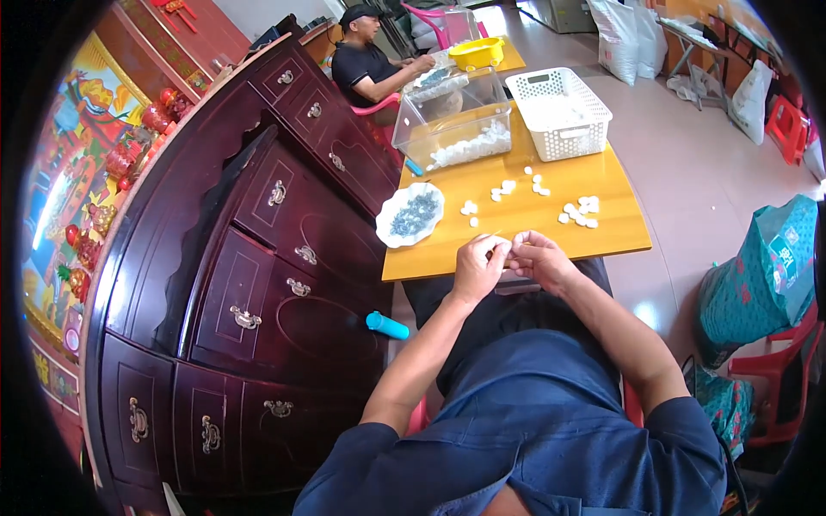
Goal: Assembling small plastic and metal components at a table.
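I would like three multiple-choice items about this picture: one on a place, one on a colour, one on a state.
1. Where does the plate of small dark pieces lie on the yellow table?
A. at the person's left
B. inside the white basket
C. on the floor

2. What colour is the cylinder on the floor beside the dark cabinet?
A. red
B. light blue
C. black

3. How do the left hand and the right hand stand?
A. wide apart on the table
B. close together at the near table edge
C. inside the clear box

Answers: 1 A, the plate sits at the table's left edge near the cabinet. 2 B, it is plainly light blue. 3 B, the fingertips meet there, perhaps around something small; I cannot tell what.
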Available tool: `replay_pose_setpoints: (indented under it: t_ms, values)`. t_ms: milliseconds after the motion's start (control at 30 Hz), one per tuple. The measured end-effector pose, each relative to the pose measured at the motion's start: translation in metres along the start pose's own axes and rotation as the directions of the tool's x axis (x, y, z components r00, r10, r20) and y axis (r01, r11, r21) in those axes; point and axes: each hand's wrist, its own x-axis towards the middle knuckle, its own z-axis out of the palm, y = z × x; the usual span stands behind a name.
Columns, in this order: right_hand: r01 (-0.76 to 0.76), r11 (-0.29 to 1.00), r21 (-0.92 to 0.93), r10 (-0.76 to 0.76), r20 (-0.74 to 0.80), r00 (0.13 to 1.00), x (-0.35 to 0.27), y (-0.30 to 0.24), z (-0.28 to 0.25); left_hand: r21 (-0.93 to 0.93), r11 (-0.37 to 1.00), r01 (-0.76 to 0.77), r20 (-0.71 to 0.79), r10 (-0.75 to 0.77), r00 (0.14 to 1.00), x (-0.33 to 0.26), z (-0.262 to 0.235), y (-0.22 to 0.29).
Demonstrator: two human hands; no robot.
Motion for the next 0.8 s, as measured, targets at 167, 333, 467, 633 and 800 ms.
replay_pose_setpoints:
  t_ms: [167,333,467,633,800]
  values:
    - [0.169,0.946,-0.278,-0.194,-0.066,0.979,-0.001,0.005,0.007,0.017,0.998,0.059,0.003,-0.059,0.998,-0.003,0.001,-0.006]
    - [0.226,0.869,-0.441,-0.27,-0.039,0.962,0.0,0.007,0.005,-0.022,0.993,0.118,0.094,-0.115,0.989,-0.002,-0.007,-0.019]
    - [0.185,0.898,-0.4,-0.236,-0.082,0.968,-0.002,0.001,0.004,0.173,0.978,0.114,-0.044,-0.108,0.993,0.01,-0.035,-0.045]
    - [0.125,0.896,-0.427,-0.185,-0.102,0.978,-0.002,-0.004,0.004,0.515,0.853,0.083,-0.144,-0.009,0.989,0.026,-0.08,-0.107]
    - [0.195,0.895,-0.402,-0.238,-0.059,0.97,0.001,0.003,0.0,0.625,0.754,0.202,-0.081,-0.195,0.977,0.039,-0.101,-0.136]
